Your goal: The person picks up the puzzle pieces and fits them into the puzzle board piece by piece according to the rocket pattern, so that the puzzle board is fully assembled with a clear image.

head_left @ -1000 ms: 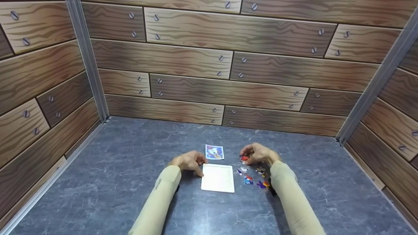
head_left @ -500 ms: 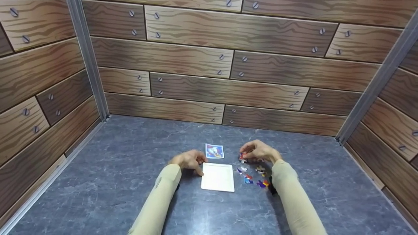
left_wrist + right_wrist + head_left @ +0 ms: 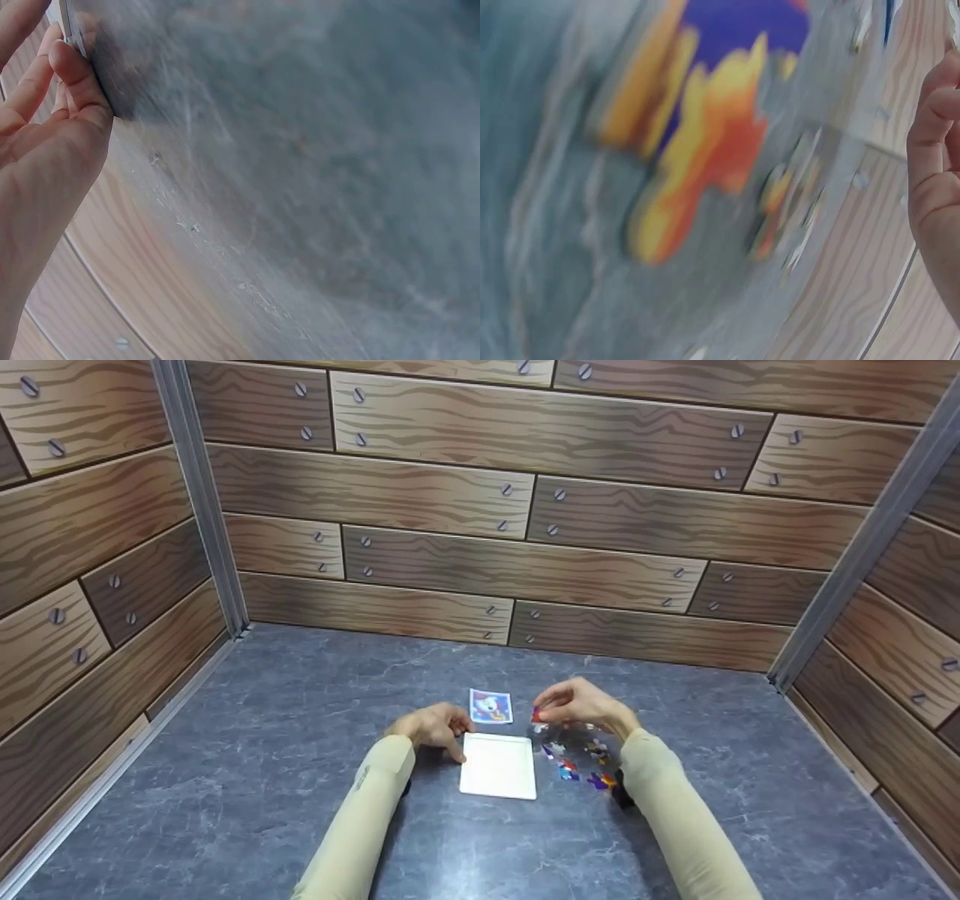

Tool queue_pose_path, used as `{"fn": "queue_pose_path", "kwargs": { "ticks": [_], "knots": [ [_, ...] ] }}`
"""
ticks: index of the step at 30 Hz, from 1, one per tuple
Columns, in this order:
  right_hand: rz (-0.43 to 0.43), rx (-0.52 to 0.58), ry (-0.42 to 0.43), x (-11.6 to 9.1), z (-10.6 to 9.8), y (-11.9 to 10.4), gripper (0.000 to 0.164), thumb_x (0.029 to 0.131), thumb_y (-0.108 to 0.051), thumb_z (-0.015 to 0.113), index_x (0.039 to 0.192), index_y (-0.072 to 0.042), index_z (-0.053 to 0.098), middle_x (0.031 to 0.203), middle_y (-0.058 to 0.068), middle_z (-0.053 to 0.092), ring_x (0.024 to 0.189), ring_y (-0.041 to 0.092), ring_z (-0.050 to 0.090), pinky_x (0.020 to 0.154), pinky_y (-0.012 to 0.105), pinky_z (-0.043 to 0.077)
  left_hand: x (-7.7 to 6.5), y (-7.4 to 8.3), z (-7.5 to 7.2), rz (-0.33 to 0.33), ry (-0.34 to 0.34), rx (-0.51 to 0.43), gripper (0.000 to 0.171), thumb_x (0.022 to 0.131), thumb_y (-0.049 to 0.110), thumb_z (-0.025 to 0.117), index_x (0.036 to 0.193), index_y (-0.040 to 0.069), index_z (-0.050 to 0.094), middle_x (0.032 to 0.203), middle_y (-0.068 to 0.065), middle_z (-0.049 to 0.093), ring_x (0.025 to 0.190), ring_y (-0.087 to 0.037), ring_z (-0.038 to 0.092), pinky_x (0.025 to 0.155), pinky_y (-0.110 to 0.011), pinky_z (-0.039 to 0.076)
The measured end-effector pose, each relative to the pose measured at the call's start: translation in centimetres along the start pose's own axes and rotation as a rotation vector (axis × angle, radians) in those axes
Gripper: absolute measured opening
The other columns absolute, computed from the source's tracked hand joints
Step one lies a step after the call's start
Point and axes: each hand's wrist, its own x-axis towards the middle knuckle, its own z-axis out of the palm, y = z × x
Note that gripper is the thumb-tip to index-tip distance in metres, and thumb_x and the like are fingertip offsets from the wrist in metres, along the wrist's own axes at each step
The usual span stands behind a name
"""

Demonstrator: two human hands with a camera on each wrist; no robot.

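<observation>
A shallow white puzzle tray (image 3: 498, 766) lies on the grey tabletop between the hands. My left hand (image 3: 435, 729) holds it by its upper left corner, the thumb along the left edge and the fingers curled at the corner. In the left wrist view, that hand's thumb (image 3: 73, 66) meets a thin pale edge. To the right, over the loose pieces, my right hand (image 3: 583, 706) pinches a red puzzle piece (image 3: 536, 714) between thumb and fingers. In the right wrist view this hand (image 3: 937, 150) shows only partly, at the right edge.
A small picture card (image 3: 490, 707) with a cartoon figure lies behind the tray. Right of the tray are several loose jigsaw pieces, among them a purple and orange one (image 3: 601, 781) and a blue and red one (image 3: 568, 769). Wood-patterned walls (image 3: 420, 555) enclose the table.
My right hand has picked up the red puzzle piece and moved left with it, toward the picture card. The left hand and the tray stay in place.
</observation>
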Motion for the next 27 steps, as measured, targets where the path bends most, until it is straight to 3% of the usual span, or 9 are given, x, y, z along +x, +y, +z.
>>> {"fn": "queue_pose_path", "kwargs": {
  "ticks": [6,17,27],
  "knots": [
    [-0.026,0.038,-0.045,0.2,1.4,-1.5,0.032,0.083,-0.013,0.078,0.111,0.002,0.071,0.089,0.002,0.075,0.07,0.01,0.064,0.062,0.028,0.051,0.0,0.1,0.0,-0.011,-0.004,-0.013,0.04,0.069,-0.008,0.081,0.104,0.002,0.067,0.083,0.002,0.051,0.078,-0.011,0.045,0.068,-0.02,0.039],
    [0.117,0.247,-0.07,0.3,4.7,-3.0,0.034,0.085,0.0,0.072,0.117,0.009,0.065,0.087,0.002,0.073,0.071,0.009,0.064,0.063,0.022,0.054,0.0,0.1,-0.1,-0.009,-0.007,-0.008,0.041,0.07,-0.008,0.081,0.106,0.002,0.066,0.085,0.001,0.051,0.079,-0.011,0.046,0.07,-0.021,0.04],
    [0.206,0.339,-0.03,0.4,7.3,-3.5,0.021,0.084,0.005,0.071,0.105,0.005,0.07,0.082,0.003,0.072,0.07,0.011,0.065,0.061,0.023,0.053,-0.1,0.1,-0.2,0.001,-0.022,-0.008,0.041,0.069,-0.008,0.081,0.106,0.0,0.066,0.083,0.001,0.05,0.077,-0.011,0.046,0.067,-0.021,0.039]
  ]
}}
